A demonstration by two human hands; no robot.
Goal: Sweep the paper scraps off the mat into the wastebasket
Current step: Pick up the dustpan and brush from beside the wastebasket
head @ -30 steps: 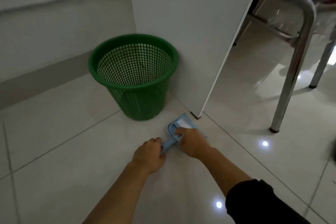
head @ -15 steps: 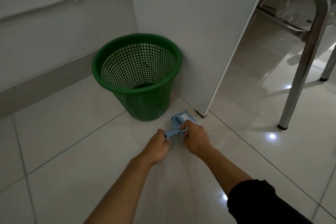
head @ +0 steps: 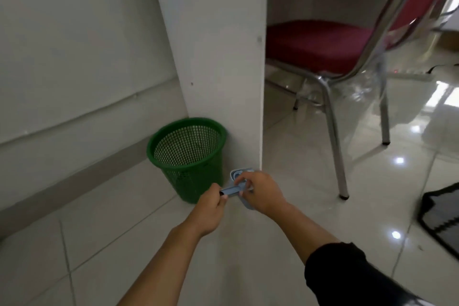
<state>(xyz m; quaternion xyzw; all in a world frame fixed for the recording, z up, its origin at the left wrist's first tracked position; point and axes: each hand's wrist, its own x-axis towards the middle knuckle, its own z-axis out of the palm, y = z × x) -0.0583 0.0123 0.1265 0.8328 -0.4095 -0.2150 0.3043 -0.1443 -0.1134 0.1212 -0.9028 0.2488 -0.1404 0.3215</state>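
Note:
A green mesh wastebasket [head: 186, 156] stands on the tiled floor against a white panel. Just to its right, both hands hold a small light-blue dustpan-and-brush set. My left hand [head: 211, 202] is closed around the blue handle [head: 230, 191]. My right hand [head: 260, 192] grips the pale blue dustpan [head: 238, 173], which is lifted and mostly hidden behind my fingers. A corner of a dark mat [head: 442, 211] shows at the right edge. No paper scraps are visible.
A white desk side panel [head: 223, 57] rises behind the basket. A chrome-legged chair with a red seat [head: 315, 42] stands to the right, one leg [head: 341, 181] near my right hand. A wall with a grey skirting runs along the left.
The view has tilted up and pulled back, so the chair and mat came into sight. Both hands lifted the dustpan and brush off the floor beside the basket.

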